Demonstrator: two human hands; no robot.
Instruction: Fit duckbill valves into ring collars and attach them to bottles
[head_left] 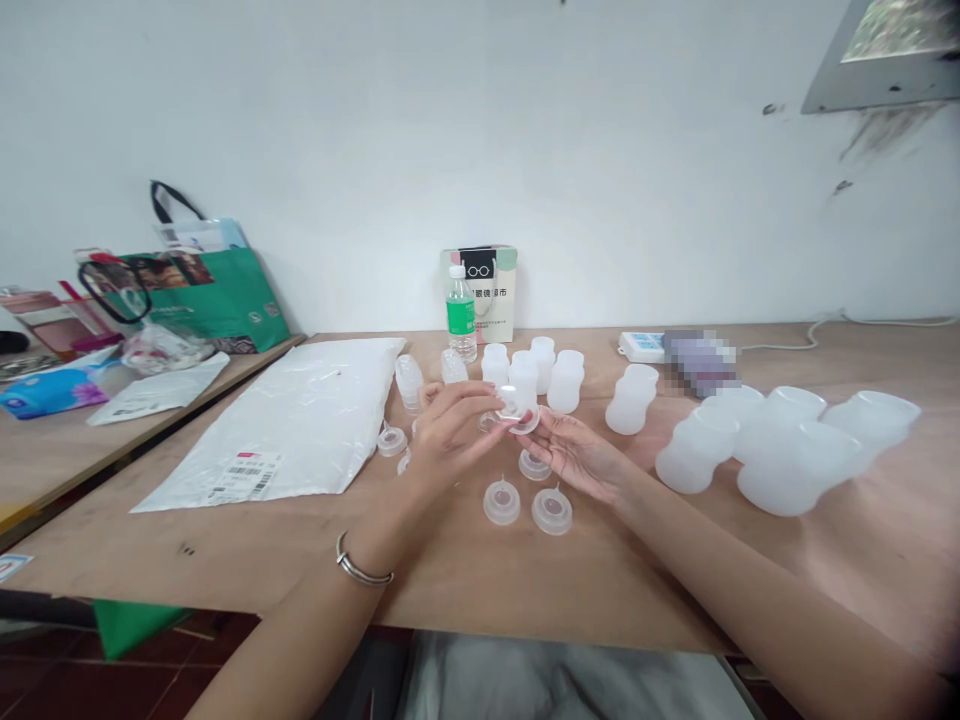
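Observation:
Above the middle of the table, my left hand and my right hand meet around a small clear domed piece with a round rim. The left fingertips pinch it from the left and top; the right thumb and fingers grip its rim from the right. Just below lie round translucent lids with thin pointed tips, among them a left one, a right one and one partly under my right hand. Another lid rests left of my left hand. White hourglass-shaped bottles stand behind my hands.
More white bottles crowd the right side, near a white power strip. Clear domed covers stand beside a large white mailing bag. A water bottle and paper bag are at the wall; a green bag sits far left.

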